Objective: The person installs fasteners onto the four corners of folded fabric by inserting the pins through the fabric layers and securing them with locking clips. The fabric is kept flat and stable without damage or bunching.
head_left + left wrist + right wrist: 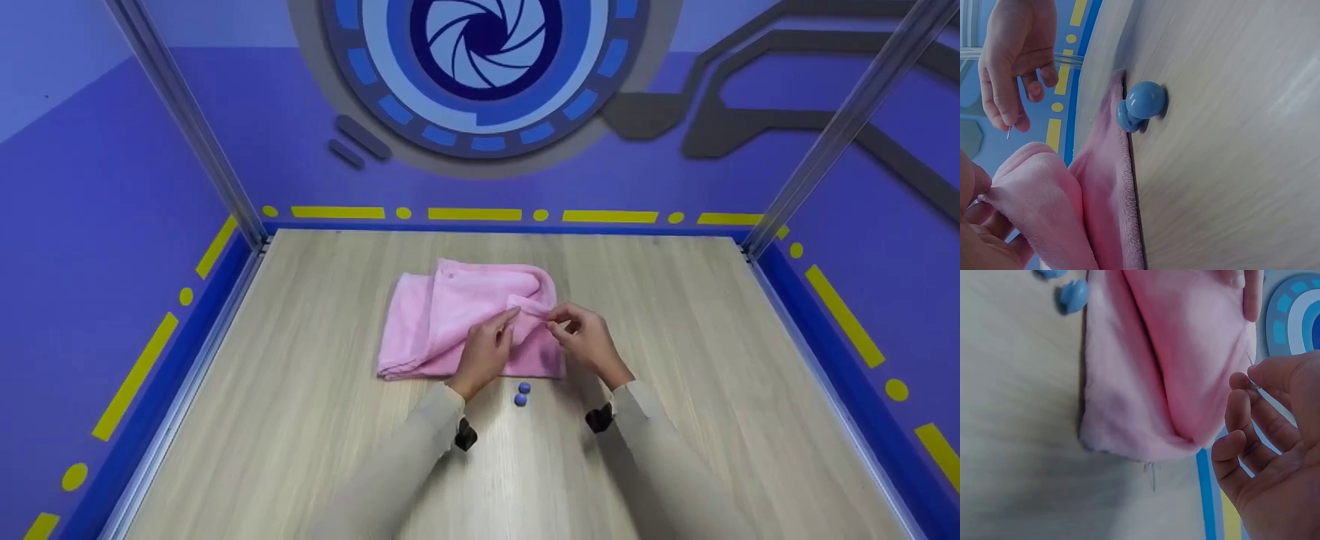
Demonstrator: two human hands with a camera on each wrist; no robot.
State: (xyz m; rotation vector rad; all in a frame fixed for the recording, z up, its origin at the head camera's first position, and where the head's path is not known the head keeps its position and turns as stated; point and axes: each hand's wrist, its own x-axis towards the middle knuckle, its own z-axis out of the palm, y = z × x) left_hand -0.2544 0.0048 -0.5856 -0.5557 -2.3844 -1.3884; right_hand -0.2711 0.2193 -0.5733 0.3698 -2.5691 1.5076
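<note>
A folded pink fleece cloth (480,300) lies on the table, one flap of it lifted. My left hand (482,356) pinches the raised edge of that flap between thumb and fingers. Just right of it, my right hand (591,341) pinches a thin silvery needle (1250,359) between thumb and forefinger. Its point faces the cloth edge; whether it touches the fabric I cannot tell. In the left wrist view the needle (1009,133) shows below the right fingertips. Two small glossy blue rounded pieces (1146,100) sit close together by the cloth's near edge.
The light wooden table (300,450) is bounded by blue-purple panels (225,135) at the back and sides, with metal posts (187,120) at the far corners. A few loose thread ends (1152,475) stick out from the cloth's edge in the right wrist view.
</note>
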